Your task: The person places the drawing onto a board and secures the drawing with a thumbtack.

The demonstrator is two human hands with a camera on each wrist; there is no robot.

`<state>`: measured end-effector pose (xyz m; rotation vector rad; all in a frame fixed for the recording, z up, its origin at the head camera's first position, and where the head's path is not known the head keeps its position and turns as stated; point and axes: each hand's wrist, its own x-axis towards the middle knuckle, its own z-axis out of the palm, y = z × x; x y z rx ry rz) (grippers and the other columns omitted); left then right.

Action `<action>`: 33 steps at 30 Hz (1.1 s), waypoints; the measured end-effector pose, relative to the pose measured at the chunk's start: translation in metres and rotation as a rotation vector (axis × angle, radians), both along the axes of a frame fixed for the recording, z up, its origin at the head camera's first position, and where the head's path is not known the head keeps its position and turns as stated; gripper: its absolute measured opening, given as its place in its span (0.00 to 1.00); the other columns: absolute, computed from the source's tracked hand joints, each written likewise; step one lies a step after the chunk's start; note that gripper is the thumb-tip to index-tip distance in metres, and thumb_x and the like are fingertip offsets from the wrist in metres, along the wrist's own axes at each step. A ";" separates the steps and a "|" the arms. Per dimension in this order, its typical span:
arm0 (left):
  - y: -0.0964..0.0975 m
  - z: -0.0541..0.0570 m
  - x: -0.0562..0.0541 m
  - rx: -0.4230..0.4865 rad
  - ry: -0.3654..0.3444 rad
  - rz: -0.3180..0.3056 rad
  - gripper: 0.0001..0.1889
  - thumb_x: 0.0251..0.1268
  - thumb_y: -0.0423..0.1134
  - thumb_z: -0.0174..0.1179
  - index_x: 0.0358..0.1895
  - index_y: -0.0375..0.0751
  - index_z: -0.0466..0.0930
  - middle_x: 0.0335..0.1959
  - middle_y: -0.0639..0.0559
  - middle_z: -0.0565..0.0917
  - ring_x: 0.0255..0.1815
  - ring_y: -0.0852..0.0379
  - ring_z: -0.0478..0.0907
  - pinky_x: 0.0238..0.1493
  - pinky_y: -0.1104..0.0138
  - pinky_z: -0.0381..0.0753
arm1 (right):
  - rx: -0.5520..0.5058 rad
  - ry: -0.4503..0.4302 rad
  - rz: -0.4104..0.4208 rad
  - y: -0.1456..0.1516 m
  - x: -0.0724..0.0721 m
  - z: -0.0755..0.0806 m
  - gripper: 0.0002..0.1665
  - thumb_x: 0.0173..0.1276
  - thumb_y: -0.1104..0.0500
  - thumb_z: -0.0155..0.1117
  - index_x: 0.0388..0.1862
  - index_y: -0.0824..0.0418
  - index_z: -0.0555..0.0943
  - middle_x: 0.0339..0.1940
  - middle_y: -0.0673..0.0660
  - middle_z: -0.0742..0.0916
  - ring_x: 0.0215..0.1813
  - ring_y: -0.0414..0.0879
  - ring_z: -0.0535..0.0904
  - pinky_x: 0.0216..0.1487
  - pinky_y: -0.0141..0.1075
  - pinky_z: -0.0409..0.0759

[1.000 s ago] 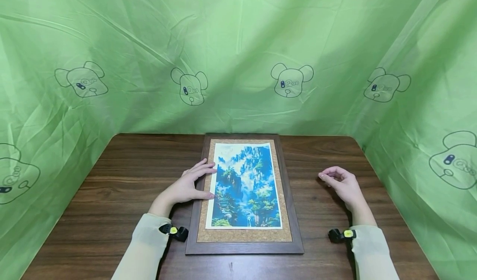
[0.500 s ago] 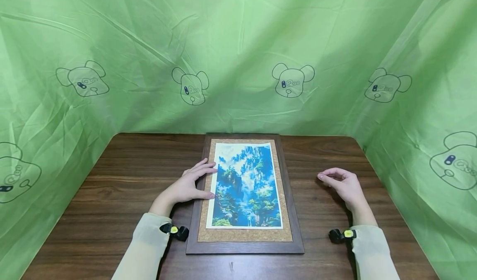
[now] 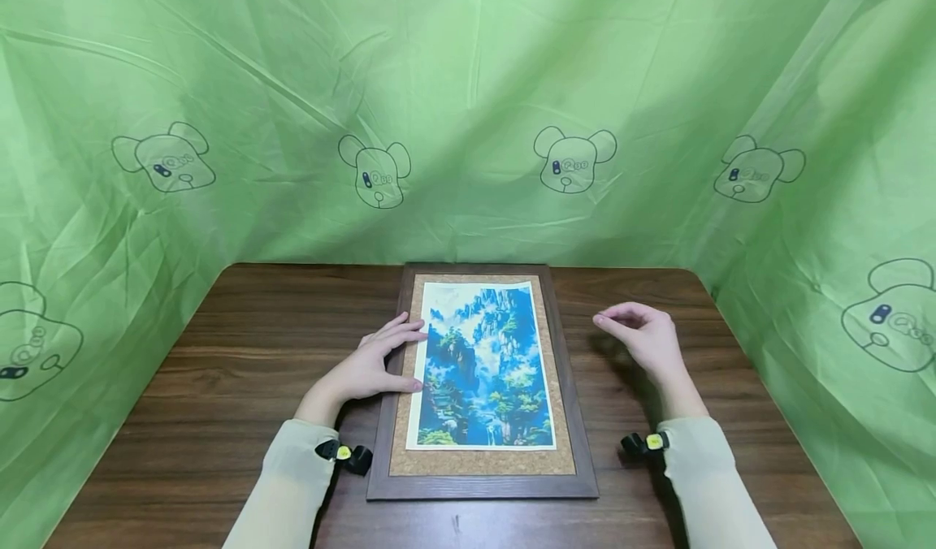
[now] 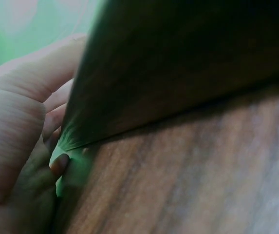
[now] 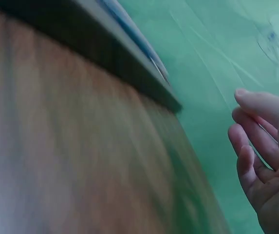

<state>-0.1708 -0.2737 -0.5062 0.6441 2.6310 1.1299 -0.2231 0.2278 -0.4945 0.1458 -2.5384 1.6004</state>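
A printed landscape picture (image 3: 486, 370) in blue and green lies on the cork board (image 3: 478, 463) with a dark wooden frame (image 3: 483, 486). From the left, my left hand (image 3: 369, 366) spreads over the frame. Its thumb and fingertips rest on the picture's left edge. In the left wrist view the hand (image 4: 12, 122) reaches past the board's dark side. My right hand (image 3: 647, 342) hovers right of the board, thumb and index fingertips drawn together. The right wrist view shows the same hand (image 5: 270, 156) with its other fingers bent; I cannot tell whether something tiny is between the tips.
The board lies on a brown wood-grain table (image 3: 256, 354), its top end near the table's back edge. A green cloth (image 3: 468, 62) with printed bear heads hangs behind and on both sides. Small black cameras (image 3: 643, 443) sit on the wrists.
My right hand has moved left and away from me, nearer the board, its fingertips still drawn together. My left hand and the picture have stayed put.
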 end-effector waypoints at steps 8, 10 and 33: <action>0.002 0.004 0.001 0.001 0.008 -0.003 0.47 0.62 0.59 0.80 0.82 0.51 0.73 0.89 0.55 0.62 0.92 0.48 0.42 0.77 0.21 0.36 | 0.106 0.059 0.059 -0.054 -0.037 0.025 0.15 0.71 0.47 0.82 0.45 0.56 0.93 0.42 0.53 0.95 0.43 0.42 0.89 0.42 0.31 0.83; 0.002 0.004 0.001 -0.001 0.007 0.004 0.46 0.62 0.58 0.81 0.82 0.51 0.73 0.89 0.55 0.62 0.92 0.48 0.42 0.77 0.21 0.37 | 0.116 0.066 0.070 -0.067 -0.046 0.028 0.14 0.71 0.47 0.81 0.45 0.56 0.93 0.42 0.53 0.94 0.43 0.45 0.89 0.42 0.34 0.83; 0.002 0.003 0.001 -0.009 0.003 0.007 0.46 0.61 0.58 0.81 0.81 0.52 0.74 0.88 0.58 0.62 0.92 0.51 0.41 0.80 0.27 0.41 | 0.175 0.018 0.213 -0.152 -0.088 0.021 0.07 0.75 0.52 0.78 0.43 0.55 0.93 0.38 0.51 0.93 0.40 0.49 0.87 0.41 0.44 0.85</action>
